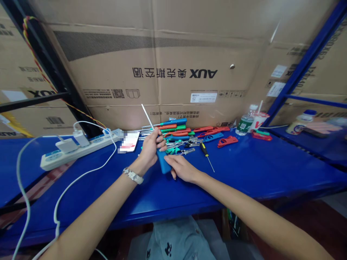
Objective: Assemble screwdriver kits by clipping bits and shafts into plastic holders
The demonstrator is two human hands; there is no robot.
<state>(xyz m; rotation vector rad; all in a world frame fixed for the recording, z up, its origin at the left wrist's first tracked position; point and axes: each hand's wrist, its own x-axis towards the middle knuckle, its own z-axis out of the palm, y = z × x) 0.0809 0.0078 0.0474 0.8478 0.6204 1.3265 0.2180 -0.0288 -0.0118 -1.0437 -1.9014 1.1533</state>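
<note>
My left hand (152,145) is closed around the upper part of a blue-handled tool (163,164), whose thin metal rod points up and to the left. Thumb and fingers of my right hand (181,167) pinch the lower part of the same blue handle. Just behind my hands lies a pile of similar lighters or tools with red, green and blue handles (177,127). Loose red casings (227,141) and a blue casing (213,137) are to the right of it. A yellow and black screwdriver (204,149) rests nearer my right hand.
A white power strip (81,150) with chargers and cables lies at the left, beside a white card or phone (129,141). A water bottle (244,122) and a cup (259,121) stand right. Cardboard (162,47) rises behind the blue table (233,180).
</note>
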